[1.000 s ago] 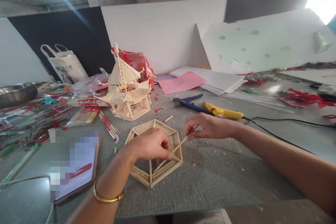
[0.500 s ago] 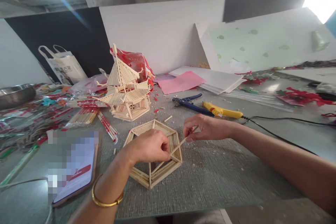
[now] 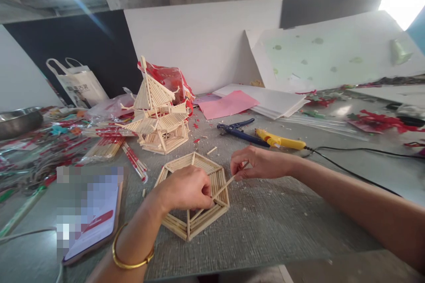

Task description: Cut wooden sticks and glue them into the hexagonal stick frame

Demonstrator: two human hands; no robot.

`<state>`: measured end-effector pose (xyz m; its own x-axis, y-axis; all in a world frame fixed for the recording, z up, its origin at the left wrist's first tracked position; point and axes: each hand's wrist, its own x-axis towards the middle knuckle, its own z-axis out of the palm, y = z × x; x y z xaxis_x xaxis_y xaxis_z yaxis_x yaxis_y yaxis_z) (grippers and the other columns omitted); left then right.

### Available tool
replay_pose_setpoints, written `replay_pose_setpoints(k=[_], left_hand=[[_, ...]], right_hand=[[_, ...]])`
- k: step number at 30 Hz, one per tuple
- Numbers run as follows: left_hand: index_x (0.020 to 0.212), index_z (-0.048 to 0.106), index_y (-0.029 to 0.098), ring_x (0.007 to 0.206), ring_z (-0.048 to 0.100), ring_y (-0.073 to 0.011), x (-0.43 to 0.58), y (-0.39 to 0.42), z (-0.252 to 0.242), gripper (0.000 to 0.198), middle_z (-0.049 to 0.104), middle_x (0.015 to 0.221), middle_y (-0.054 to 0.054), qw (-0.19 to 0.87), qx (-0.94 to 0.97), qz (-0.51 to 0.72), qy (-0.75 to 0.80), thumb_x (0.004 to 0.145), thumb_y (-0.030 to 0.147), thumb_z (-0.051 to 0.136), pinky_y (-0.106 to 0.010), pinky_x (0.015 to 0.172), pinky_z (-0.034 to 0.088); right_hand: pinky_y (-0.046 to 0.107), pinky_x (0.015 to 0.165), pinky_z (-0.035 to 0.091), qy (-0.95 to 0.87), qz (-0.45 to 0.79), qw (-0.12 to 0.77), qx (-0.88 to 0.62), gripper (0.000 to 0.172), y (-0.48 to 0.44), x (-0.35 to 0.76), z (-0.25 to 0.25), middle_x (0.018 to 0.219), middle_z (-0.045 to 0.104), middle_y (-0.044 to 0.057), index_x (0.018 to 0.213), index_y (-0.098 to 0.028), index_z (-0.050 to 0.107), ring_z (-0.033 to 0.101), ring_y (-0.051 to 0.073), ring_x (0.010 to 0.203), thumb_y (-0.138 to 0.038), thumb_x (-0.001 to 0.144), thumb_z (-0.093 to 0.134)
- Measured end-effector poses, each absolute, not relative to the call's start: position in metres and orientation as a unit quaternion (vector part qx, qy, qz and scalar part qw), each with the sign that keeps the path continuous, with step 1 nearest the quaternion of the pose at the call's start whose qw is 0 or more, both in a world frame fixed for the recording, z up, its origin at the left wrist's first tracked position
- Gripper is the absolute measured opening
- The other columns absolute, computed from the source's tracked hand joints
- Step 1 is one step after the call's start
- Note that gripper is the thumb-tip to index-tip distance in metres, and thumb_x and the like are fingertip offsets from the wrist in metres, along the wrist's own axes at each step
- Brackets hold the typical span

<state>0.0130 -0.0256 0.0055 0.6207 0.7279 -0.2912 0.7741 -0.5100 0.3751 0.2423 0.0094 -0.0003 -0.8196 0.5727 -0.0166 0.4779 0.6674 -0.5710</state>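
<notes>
A hexagonal frame (image 3: pixel 207 223) of thin wooden sticks, with spokes meeting inward, lies flat on the grey table. Over its middle is my left hand (image 3: pixel 187 188), fingers closed in a pinch by the lower end of a loose wooden stick (image 3: pixel 226 184); the hand hides the frame's centre. My right hand (image 3: pixel 249 162), just beyond the frame's right side, pinches the upper part of this same stick, which slants across the right rim. Behind the frame stands a small pavilion model (image 3: pixel 161 117) built of similar sticks.
Blue pliers (image 3: pixel 242 134) and a yellow corded tool (image 3: pixel 282 140) lie behind my right hand. A phone (image 3: pixel 96 225) rests at left, near packs of sticks (image 3: pixel 104 148). Pink paper (image 3: pixel 229 104) and white sheets are farther back, a metal bowl (image 3: pixel 20 121) far left.
My left fingertips have shifted slightly down and left along the stick's lower end. My right hand keeps its grip on the stick. The whole view has moved slightly.
</notes>
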Motion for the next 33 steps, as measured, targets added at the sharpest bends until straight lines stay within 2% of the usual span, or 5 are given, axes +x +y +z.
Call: replay_pose_setpoints(k=[8, 19, 33], left_hand=[[0.070, 0.068, 0.017, 0.052, 0.046, -0.0106, 0.0099, -0.0290, 0.0071, 0.024, 0.061, 0.059, -0.003, 0.222, 0.879, -0.070, 0.416, 0.065, 0.028, 0.048, -0.025, 0.050, 0.029], [0.056, 0.061, 0.015, 0.045, 0.037, -0.0079, 0.0175, -0.0315, 0.0081, 0.022, 0.048, 0.047, 0.000, 0.192, 0.879, -0.070, 0.431, 0.066, 0.026, 0.045, -0.023, 0.045, 0.024], [0.059, 0.062, 0.015, 0.046, 0.038, -0.0078, 0.0163, -0.0325, 0.0084, 0.022, 0.054, 0.052, -0.002, 0.195, 0.886, -0.078, 0.412, 0.067, 0.026, 0.045, -0.023, 0.046, 0.025]], right_hand=[[0.022, 0.065, 0.040, -0.909, 0.288, 0.086, -0.289, 0.019, 0.0080, 0.2415, -0.0004, 0.075, 0.058, 0.001, 0.079, -0.015, 0.063, 0.051, 0.010, 0.068, -0.032, 0.078, 0.055], [0.021, 0.063, 0.040, -0.914, 0.281, 0.086, -0.279, 0.014, 0.0087, 0.2442, -0.0029, 0.073, 0.057, 0.000, 0.080, -0.015, 0.063, 0.051, 0.009, 0.065, -0.027, 0.076, 0.057], [0.020, 0.062, 0.040, -0.922, 0.281, 0.080, -0.254, 0.016, 0.0055, 0.2425, -0.0014, 0.071, 0.056, -0.001, 0.078, -0.015, 0.062, 0.050, 0.009, 0.064, -0.030, 0.076, 0.057]])
